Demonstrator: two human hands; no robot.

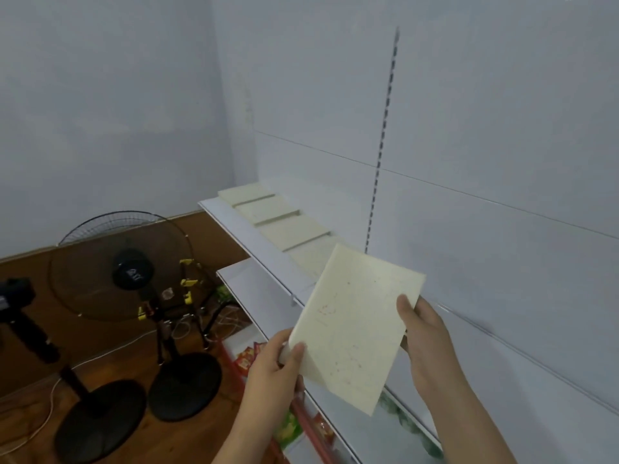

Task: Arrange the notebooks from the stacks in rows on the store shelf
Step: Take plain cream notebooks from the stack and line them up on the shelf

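I hold a cream notebook (355, 326) with faint red specks in both hands, tilted, above the front part of the white store shelf (248, 242). My left hand (278, 366) pinches its lower left corner. My right hand (425, 333) grips its right edge, thumb on the cover. Further along the shelf lies a row of cream notebooks (281, 219), flat and slightly overlapping, running toward the far left end; the held notebook hides the nearest part of the row.
A lower white shelf (248, 289) juts out below, with colourful packets (248, 360) under it. On the wooden floor at left stand a black pedestal fan (130, 266), a second round base (100, 420), a dark device (16, 296) and white cables. The shelf's back panel (469, 145) rises at right.
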